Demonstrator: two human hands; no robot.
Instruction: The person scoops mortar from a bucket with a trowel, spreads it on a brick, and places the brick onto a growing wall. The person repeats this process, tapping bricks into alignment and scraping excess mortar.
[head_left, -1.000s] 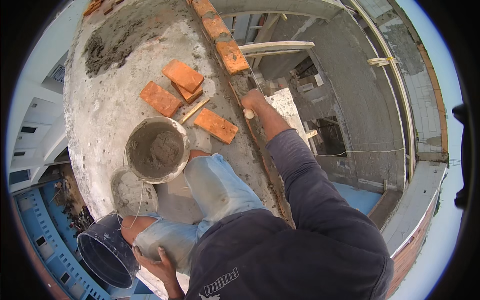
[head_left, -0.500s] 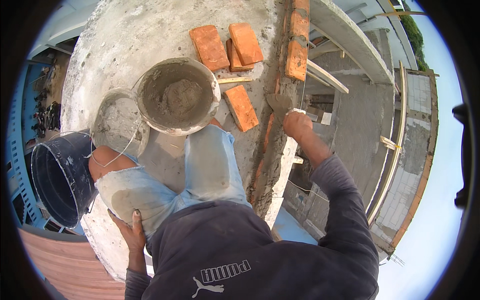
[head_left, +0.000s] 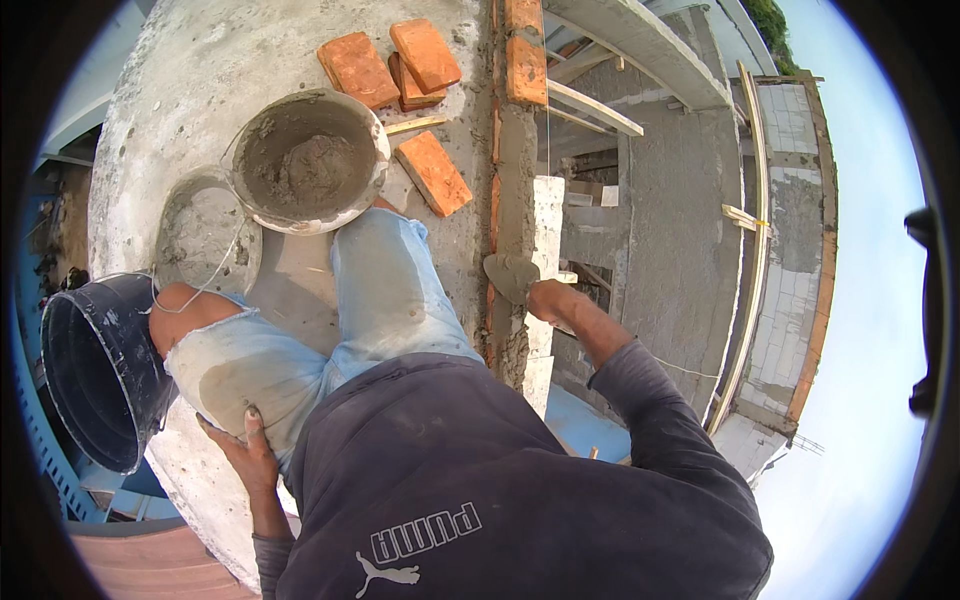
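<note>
My right hand grips a trowel, fingers closed round its handle. The trowel's blade lies against the strip of wet mortar that runs along the wall edge. Farther along that strip sits a laid orange brick. My left hand rests on my left thigh, thumb and fingers apart and holding nothing. Ahead of my knees stands a bucket with grey mortar inside. A loose brick lies between that bucket and the wall edge.
More loose bricks lie beyond the bucket, near a thin wooden strip. A shallow mortar-stained pail and a dark bucket stand at left. A taut string runs along the wall, with a drop to a lower level beyond.
My right hand and the trowel have come nearer to me along the mortar strip. The whole view has shifted somewhat. My left hand stays on my thigh.
</note>
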